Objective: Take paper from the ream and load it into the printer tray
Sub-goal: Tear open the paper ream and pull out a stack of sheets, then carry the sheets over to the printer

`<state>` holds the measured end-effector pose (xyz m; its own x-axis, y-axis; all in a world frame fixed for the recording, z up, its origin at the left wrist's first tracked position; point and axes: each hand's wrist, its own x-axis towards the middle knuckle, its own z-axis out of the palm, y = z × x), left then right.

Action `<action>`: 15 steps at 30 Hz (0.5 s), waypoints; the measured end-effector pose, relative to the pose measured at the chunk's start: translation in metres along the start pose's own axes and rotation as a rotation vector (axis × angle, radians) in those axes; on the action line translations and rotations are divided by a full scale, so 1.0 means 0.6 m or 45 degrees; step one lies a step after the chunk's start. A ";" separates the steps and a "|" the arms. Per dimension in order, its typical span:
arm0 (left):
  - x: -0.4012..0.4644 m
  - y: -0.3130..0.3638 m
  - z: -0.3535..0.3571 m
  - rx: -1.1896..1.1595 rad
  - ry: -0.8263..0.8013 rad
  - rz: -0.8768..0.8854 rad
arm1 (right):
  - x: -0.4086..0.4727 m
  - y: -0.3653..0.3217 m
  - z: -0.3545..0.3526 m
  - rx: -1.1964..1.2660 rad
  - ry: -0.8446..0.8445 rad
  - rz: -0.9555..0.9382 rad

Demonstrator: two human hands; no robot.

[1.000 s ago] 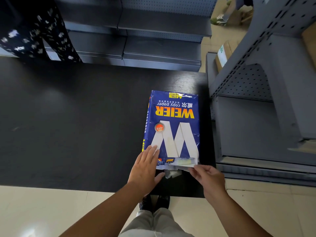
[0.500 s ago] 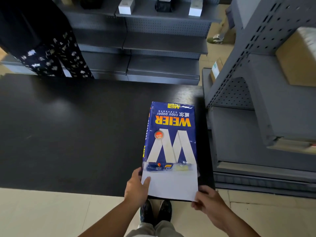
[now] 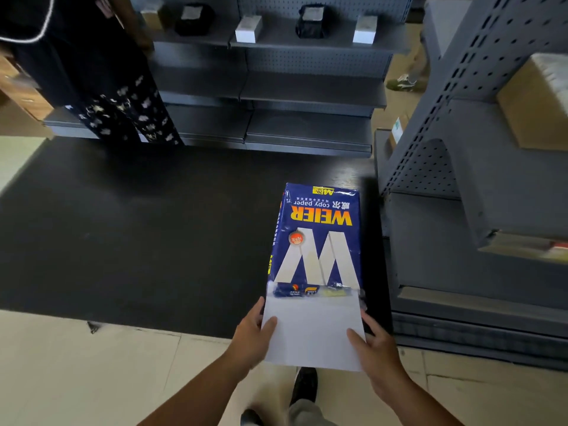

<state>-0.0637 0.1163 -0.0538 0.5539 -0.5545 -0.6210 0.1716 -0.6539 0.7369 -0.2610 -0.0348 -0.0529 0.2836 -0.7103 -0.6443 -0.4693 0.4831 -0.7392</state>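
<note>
A blue ream (image 3: 318, 238) marked WEIER copy paper lies on the black table (image 3: 138, 229), near its right front corner, open at the end facing me. A stack of white paper (image 3: 312, 330) sticks out of that open end, past the table's front edge. My left hand (image 3: 252, 338) grips the stack's left side, thumb on top. Its right side is held by my right hand (image 3: 376, 352), thumb on top too. No printer or tray is in view.
Grey metal shelving (image 3: 479, 210) stands close to the right of the table, with a cardboard box (image 3: 534, 99) on it. More grey shelves (image 3: 276, 87) with small boxes run behind. A person in dark patterned trousers (image 3: 123, 112) stands at the table's far left.
The white stack has slid further out of the ream toward me. Both hands went from the wrapper's torn end to gripping the stack's sides. The camera tilted up.
</note>
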 end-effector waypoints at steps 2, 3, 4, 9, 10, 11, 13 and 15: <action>0.006 -0.009 0.007 0.046 0.025 0.015 | -0.019 0.003 0.000 0.015 0.013 -0.020; 0.004 -0.018 0.011 0.063 0.030 0.028 | -0.030 0.007 0.001 0.017 0.029 -0.033; 0.000 -0.029 0.015 0.072 0.035 0.052 | -0.041 0.012 0.002 0.016 0.045 -0.046; -0.056 -0.086 0.011 0.078 0.062 0.193 | -0.115 0.055 0.016 -0.059 0.117 -0.115; -0.069 -0.099 0.007 0.104 0.068 0.216 | -0.135 0.067 0.021 -0.067 0.132 -0.129; -0.086 -0.110 0.004 0.125 0.070 0.254 | -0.159 0.078 0.027 -0.060 0.145 -0.144; -0.124 -0.134 -0.001 0.147 0.089 0.350 | -0.208 0.101 0.035 -0.025 0.164 -0.175; -0.165 -0.156 -0.008 0.191 0.131 0.438 | -0.253 0.123 0.041 -0.018 0.171 -0.209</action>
<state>-0.1310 0.2349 -0.0602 0.6384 -0.7049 -0.3091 -0.1550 -0.5111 0.8454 -0.3178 0.1213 -0.0145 0.2437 -0.8411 -0.4828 -0.4379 0.3488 -0.8286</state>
